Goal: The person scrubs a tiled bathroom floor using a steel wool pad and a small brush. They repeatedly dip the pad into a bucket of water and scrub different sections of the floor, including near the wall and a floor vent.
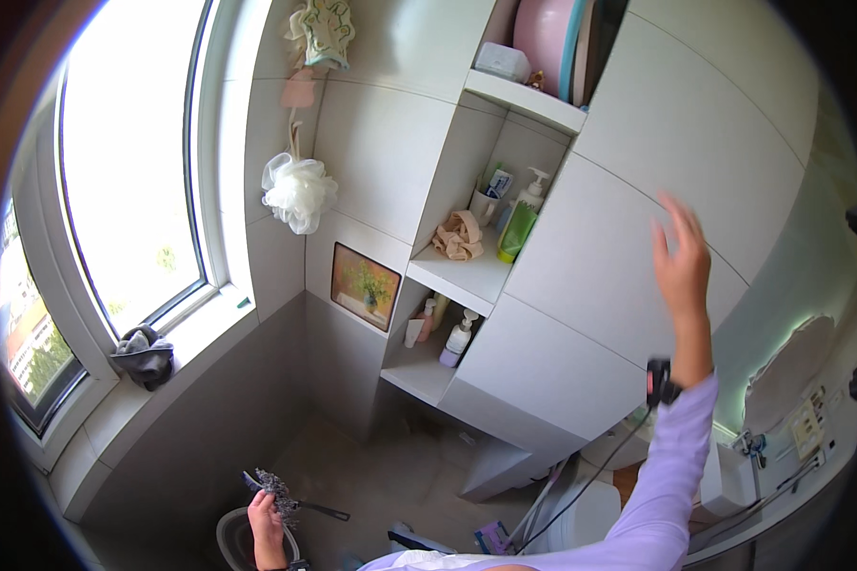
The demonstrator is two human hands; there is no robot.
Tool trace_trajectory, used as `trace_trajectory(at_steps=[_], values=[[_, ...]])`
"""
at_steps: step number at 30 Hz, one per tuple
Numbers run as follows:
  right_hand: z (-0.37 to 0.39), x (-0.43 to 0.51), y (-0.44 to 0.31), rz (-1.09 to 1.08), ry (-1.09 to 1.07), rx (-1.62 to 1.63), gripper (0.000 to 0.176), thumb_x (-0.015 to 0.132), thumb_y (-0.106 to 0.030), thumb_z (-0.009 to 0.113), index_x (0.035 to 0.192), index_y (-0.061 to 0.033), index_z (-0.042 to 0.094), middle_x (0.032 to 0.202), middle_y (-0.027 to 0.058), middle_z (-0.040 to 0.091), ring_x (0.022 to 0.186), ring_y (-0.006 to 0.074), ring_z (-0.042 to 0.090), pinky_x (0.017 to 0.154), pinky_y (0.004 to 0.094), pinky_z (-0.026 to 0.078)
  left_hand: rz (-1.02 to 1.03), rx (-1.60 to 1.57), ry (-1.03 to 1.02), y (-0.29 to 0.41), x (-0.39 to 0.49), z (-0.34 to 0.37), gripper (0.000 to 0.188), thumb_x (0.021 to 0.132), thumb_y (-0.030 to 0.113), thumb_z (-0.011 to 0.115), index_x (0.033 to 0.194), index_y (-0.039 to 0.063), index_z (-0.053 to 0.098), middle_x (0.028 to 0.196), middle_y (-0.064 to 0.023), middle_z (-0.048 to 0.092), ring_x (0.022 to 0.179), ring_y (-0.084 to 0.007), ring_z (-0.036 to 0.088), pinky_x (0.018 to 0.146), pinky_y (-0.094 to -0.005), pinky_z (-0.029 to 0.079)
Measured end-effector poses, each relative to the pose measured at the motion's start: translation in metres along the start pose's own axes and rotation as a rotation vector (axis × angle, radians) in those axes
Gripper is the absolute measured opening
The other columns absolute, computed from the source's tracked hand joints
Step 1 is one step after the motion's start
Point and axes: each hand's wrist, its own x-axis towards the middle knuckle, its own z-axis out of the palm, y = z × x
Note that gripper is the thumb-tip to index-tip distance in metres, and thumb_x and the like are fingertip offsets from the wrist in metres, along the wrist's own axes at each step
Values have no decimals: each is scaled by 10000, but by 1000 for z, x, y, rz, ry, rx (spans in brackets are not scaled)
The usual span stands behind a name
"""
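My left hand is low in the picture, its fingers closed around a brush-like duster with grey shaggy fibres and a dark handle pointing right. Below that hand, partly hidden, is a round basin. My right hand is raised in front of the pale tiled wall, slightly blurred, fingers apart and holding nothing. Whether it touches the tiles, I cannot tell. A black device with a cable is strapped to the right wrist.
Wall niches hold a green tube, pump bottles and stacked basins. A white mesh bath puff hangs by the window. Grey cloth lies on the sill. At lower right is a toilet.
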Motion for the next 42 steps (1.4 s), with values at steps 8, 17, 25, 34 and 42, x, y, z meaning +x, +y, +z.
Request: trace_trajectory(at_steps=[8, 17, 25, 34, 42], values=[[139, 146, 5, -265, -149, -605, 535, 863, -526, 404, 976, -51, 623, 1042, 133, 599, 1128, 275, 447, 1058, 441, 183, -21, 37, 74, 4, -1, 18, 102, 797, 39, 565, 781, 139, 549, 591, 82, 443, 461, -32, 386, 371, -184, 248], [182, 163, 33, -81, -381, -722, 820, 823, -693, 230, 973, -5, 650, 940, 163, 648, 1027, 290, 536, 1084, 446, 49, -18, -42, 69, -1, -20, 20, 118, 798, 31, 544, 892, 97, 570, 653, 40, 511, 495, -65, 431, 418, -211, 308], [176, 153, 29, -217, -38, -582, 174, 860, -224, 548, 952, -77, 566, 944, 94, 586, 897, 258, 590, 903, 403, 424, -54, -49, 171, -10, -15, 21, 163, 794, 38, 572, 952, 66, 549, 699, 34, 526, 553, -60, 461, 452, -203, 302], [101, 14, -84, 61, 289, 338, 203, 811, -45, 618, 1010, -22, 588, 915, 89, 585, 831, 204, 586, 722, 315, 507, -56, -16, 92, -30, 9, -4, 200, 819, 44, 469, 991, 10, 566, 897, -97, 633, 771, -172, 607, 631, -265, 482], [103, -178, -244, 853, -415, 1414, 267, 928, -215, 490, 749, -18, 492, 647, 47, 542, 627, 122, 569, 615, 227, 469, -61, -68, 79, -31, 6, -23, 212, 846, 70, 446, 1014, -15, 543, 956, -128, 625, 884, -212, 604, 773, -294, 479]])
